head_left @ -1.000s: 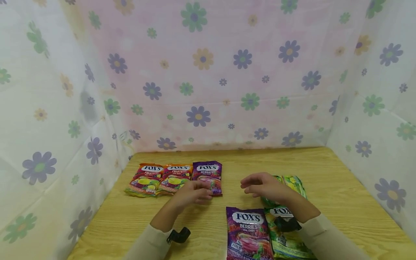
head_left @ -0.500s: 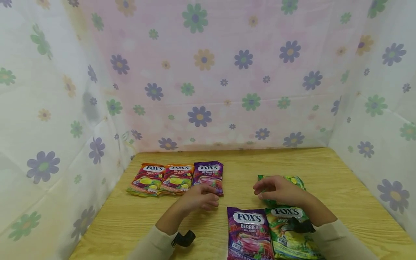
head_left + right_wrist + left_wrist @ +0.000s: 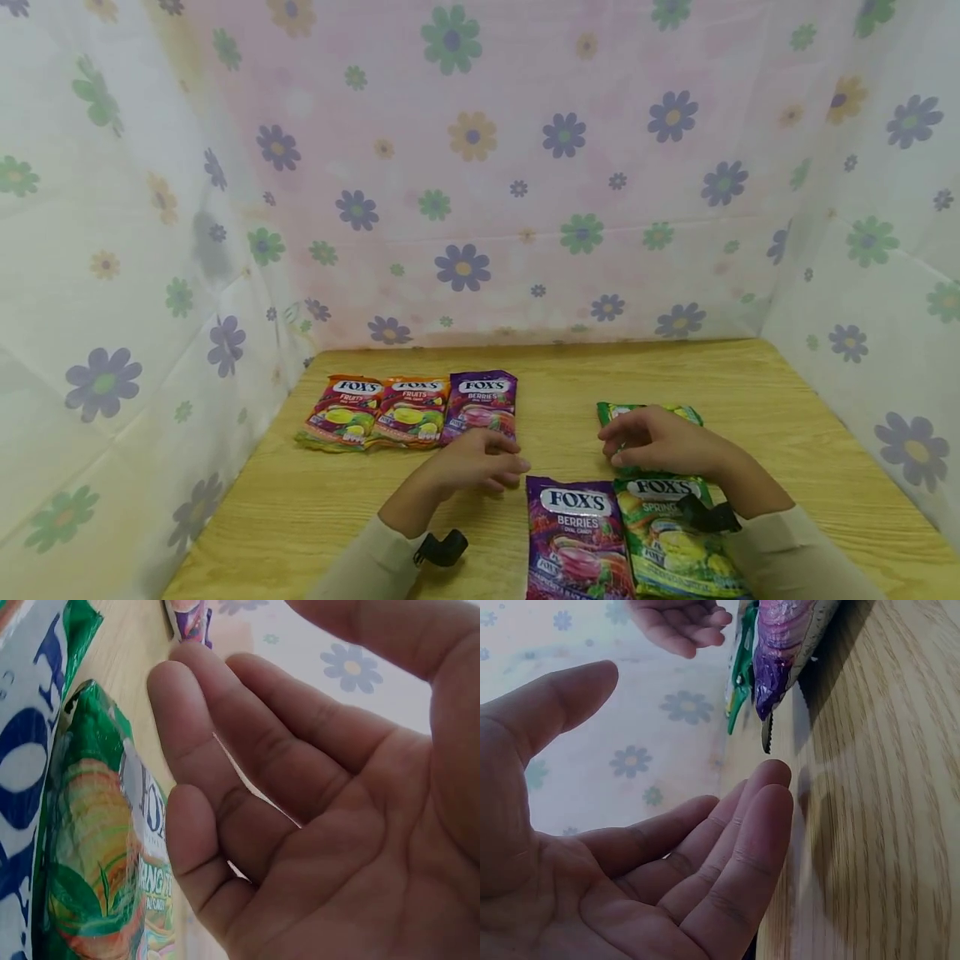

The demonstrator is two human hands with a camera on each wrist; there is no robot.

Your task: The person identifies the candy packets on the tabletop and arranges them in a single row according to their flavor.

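The head view shows three candy packets side by side in a row at the far left, two orange Fruits packets [image 3: 345, 414] and a Berries packet [image 3: 483, 407], which looks like half of the six lined up, while a nearer Berries packet [image 3: 577, 542], a nearer green packet [image 3: 675, 546] and a farther green packet [image 3: 615, 411] lie outside it. Left hand [image 3: 477, 463] and right hand [image 3: 667, 442] hold nothing, thumbs apart from loosely bent fingers, though whether the right touches the farther green packet I cannot tell. Bare table [image 3: 555, 417] stretches between row and green packet and on to the right edge, with cloth walls [image 3: 525, 233] bounding the back and sides.
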